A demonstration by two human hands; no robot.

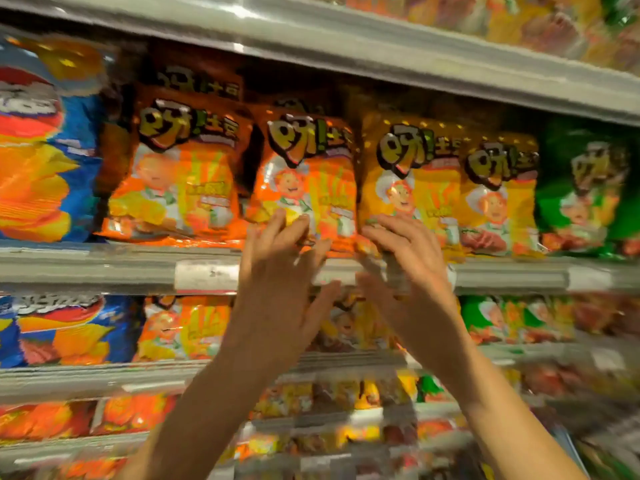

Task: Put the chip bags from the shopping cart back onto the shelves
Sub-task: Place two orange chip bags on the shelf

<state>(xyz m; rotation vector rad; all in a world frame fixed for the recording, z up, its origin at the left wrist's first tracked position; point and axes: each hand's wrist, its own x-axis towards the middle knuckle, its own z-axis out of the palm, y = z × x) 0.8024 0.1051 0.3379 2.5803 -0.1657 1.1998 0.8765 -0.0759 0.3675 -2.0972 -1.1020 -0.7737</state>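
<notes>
An orange chip bag stands upright on the grey shelf at eye level, between another orange bag and a yellow bag. My left hand is raised in front of the orange bag's lower edge, fingers spread and straight, fingertips touching the bag. My right hand reaches up beside it, fingers lightly bent, fingertips at the yellow bag's bottom corner. Neither hand grips anything. The shopping cart is out of view.
A blue bag stands at the left, a second yellow bag and a green bag at the right. An upper shelf edge runs overhead. Lower shelves hold several more bags. The picture is blurred.
</notes>
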